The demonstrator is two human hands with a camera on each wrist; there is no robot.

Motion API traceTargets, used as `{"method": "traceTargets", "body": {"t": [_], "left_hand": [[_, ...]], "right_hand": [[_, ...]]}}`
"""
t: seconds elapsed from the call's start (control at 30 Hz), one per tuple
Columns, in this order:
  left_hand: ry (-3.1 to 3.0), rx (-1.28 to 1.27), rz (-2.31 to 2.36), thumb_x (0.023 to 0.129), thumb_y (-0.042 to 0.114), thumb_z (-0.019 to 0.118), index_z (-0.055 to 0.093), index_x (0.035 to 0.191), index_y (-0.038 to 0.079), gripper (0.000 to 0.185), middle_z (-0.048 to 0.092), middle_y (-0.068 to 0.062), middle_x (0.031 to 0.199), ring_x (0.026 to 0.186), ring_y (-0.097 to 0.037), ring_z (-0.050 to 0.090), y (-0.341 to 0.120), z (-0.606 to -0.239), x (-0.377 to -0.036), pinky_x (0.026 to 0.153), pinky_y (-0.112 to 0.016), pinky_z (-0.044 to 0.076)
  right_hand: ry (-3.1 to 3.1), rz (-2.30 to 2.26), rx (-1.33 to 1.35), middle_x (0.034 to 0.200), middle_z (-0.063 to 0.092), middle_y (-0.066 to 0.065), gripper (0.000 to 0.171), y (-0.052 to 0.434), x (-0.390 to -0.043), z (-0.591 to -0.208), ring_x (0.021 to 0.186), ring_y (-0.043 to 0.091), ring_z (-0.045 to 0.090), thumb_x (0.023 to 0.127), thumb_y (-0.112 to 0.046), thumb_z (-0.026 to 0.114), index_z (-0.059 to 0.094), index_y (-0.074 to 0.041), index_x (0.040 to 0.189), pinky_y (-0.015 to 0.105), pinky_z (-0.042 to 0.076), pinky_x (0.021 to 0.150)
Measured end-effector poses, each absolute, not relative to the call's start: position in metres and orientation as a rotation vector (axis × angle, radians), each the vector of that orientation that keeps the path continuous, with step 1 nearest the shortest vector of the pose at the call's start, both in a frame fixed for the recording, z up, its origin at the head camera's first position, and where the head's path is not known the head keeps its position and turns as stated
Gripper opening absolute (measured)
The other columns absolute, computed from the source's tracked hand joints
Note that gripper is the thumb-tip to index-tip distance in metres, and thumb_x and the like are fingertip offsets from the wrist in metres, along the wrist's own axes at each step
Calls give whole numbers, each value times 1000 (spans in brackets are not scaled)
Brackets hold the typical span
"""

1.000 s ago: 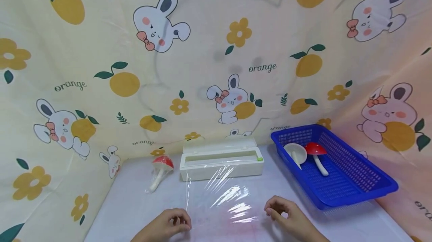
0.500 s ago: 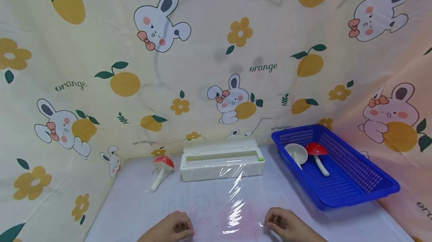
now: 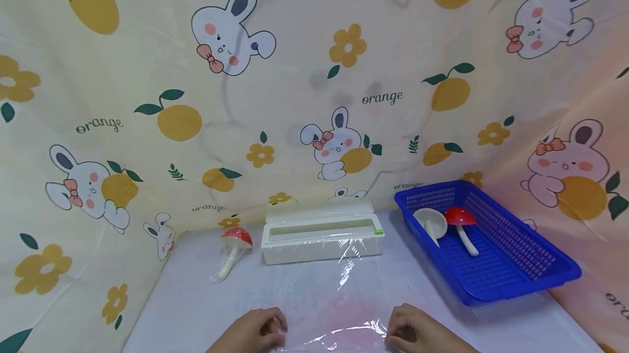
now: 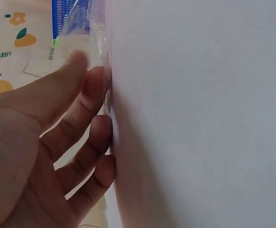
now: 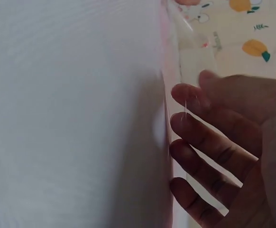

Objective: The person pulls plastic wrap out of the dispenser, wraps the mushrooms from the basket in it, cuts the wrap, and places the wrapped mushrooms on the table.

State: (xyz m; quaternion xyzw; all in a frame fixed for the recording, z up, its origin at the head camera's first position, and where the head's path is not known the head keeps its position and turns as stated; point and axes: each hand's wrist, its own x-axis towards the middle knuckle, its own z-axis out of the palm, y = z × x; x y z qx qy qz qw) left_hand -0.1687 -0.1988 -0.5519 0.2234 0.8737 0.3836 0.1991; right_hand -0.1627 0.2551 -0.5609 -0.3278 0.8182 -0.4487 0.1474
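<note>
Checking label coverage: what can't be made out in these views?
- Head view: left hand and right hand are cut off by the bottom edge, as is the near end of the cling film.
- Wrist views: the table surface fills the frame; fingertips are blurred, so the grip on the film is unclear.
- Film roll inside the white dispenser box: hidden by its casing.

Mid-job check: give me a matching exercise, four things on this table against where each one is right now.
Things:
1. white mushroom
2. wrapped red mushroom
3. cling film sheet
4. wrap dispenser

Places:
A. at the back of the table, middle
B. in the blue basket
C. left of the dispenser
D. stretched from the dispenser to both hands

Pairs: 1-B, 2-C, 3-D, 4-A
</note>
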Motion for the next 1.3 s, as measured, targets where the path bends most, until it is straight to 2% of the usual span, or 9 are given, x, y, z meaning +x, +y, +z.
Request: {"method": "traceTargets", "body": {"t": [0.1,0.23,0.37,0.53,0.63,0.8,0.87,1.07,1.3], "left_hand": [[2484,632,1031,95,29,84,70,104,29,16,61,15,85,78,-2,53,-198,-551,-168,71,-24,47],[2582,801,987,90,35,88,70,108,29,26,59,16,105,95,-2,50,-200,-553,-167,83,-27,48],[2694,939,876,87,46,88,69,121,29,43,59,16,124,111,-7,50,-201,-556,-168,96,-37,48],[2769,984,753,87,52,85,68,133,26,56,61,10,135,122,-18,52,-199,-556,-168,103,-49,48],[2766,976,721,88,54,84,68,136,25,58,62,6,137,124,-22,53,-200,-558,-169,104,-52,47],[2748,900,694,89,57,82,67,139,25,60,61,7,141,128,-24,53,-199,-561,-172,107,-56,46],[2752,894,692,90,57,82,67,140,24,62,61,6,142,129,-26,53,-199,-560,-173,107,-58,46],[2778,907,693,90,57,81,65,142,20,66,61,2,143,131,-29,53,-200,-557,-170,108,-59,46],[2815,925,697,89,56,83,65,142,19,67,62,1,143,132,-31,54,-198,-555,-167,109,-60,46]], "right_hand": [[2404,-1244,-994,89,59,-18,12,254,-161,-559,86,0,54,103,-27,74,78,-23,92,21,45,69],[2438,-1199,-1066,88,58,-21,12,255,-161,-558,85,-4,52,103,-28,74,77,-26,92,18,46,68],[2364,-1220,-953,89,64,-17,9,258,-161,-557,84,-2,57,104,-28,73,78,-26,97,19,50,70],[2355,-1252,-850,94,69,-12,8,261,-162,-549,85,2,61,106,-30,70,77,-25,106,22,52,71],[2474,-1306,-1085,93,69,-13,7,263,-164,-544,84,1,61,104,-19,74,75,-22,109,23,52,67],[2792,-1389,-1531,88,68,-10,38,266,-175,-532,77,3,62,87,6,83,73,-20,114,23,51,62],[2862,-1400,-1505,88,68,-12,43,269,-179,-522,77,2,61,86,7,84,73,-22,116,23,50,62],[3041,-1371,-1189,89,65,-18,41,281,-187,-488,76,2,59,90,0,84,73,-26,120,24,52,64],[3227,-1316,-963,90,64,-13,41,296,-205,-458,73,5,59,92,0,83,69,-16,127,23,52,63]]}}
